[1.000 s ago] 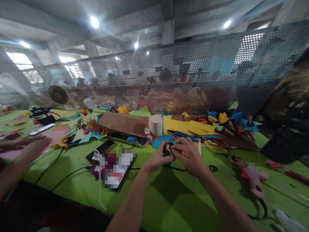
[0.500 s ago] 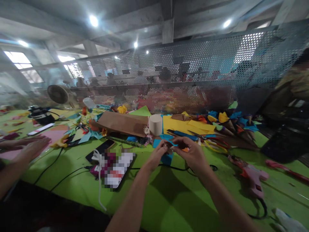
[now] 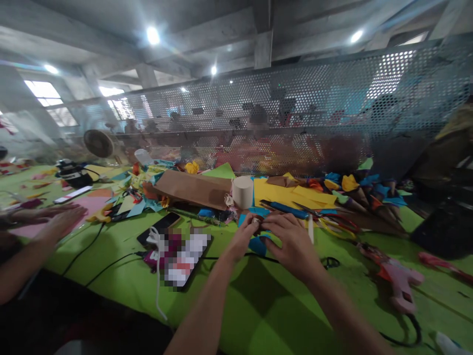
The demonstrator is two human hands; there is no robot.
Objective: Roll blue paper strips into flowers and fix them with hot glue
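My left hand (image 3: 242,237) is closed in a pinch on a small brown and pale piece, mostly hidden by the fingers. Close against it, my right hand (image 3: 291,239) curls its fingers over the same spot, thumb below. What the right fingers grip cannot be made out. Blue paper (image 3: 258,245) shows under and between the hands. Just beyond them stands a white cylinder (image 3: 243,192), upright beside a heap of yellow paper sheets (image 3: 273,193). Scissors (image 3: 338,227) with red and yellow handles lie to the right of my right hand.
A pink glue gun (image 3: 401,278) lies at the right with its cord. Phones (image 3: 190,256) and a purple object with a white cable (image 3: 158,259) lie left. A co-worker's hands (image 3: 61,222) rest on pink paper. Brown paper (image 3: 194,187) and a perforated screen (image 3: 288,123) are behind.
My right hand has turned, its fingers now folded over the small piece and covering more of it. The whole view has shifted slightly, moving things right.
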